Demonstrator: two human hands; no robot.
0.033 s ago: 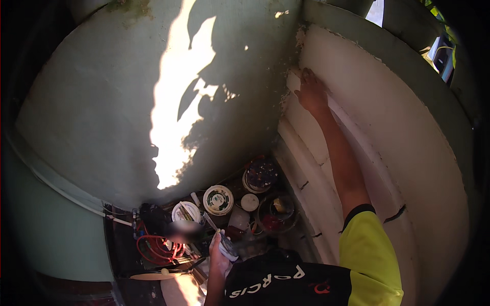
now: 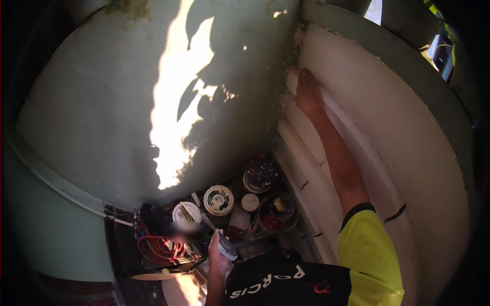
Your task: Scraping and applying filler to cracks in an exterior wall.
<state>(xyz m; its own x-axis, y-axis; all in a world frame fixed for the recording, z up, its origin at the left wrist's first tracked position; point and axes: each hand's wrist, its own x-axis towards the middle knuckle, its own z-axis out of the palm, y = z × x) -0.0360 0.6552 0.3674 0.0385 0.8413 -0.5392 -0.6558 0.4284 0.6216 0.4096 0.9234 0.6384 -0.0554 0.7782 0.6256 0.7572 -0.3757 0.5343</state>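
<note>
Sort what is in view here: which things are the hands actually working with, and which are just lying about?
In hand:
right hand pressed on the white moulded wall
left hand holding a small tool, kind unclear

Lying about:
white-lidded tubs
open bucket
red coiled hose

My head camera looks steeply down along the wall corner, fisheye bending every edge. My right hand [image 2: 308, 94] sits far up, my left hand [image 2: 219, 257] close below.
</note>
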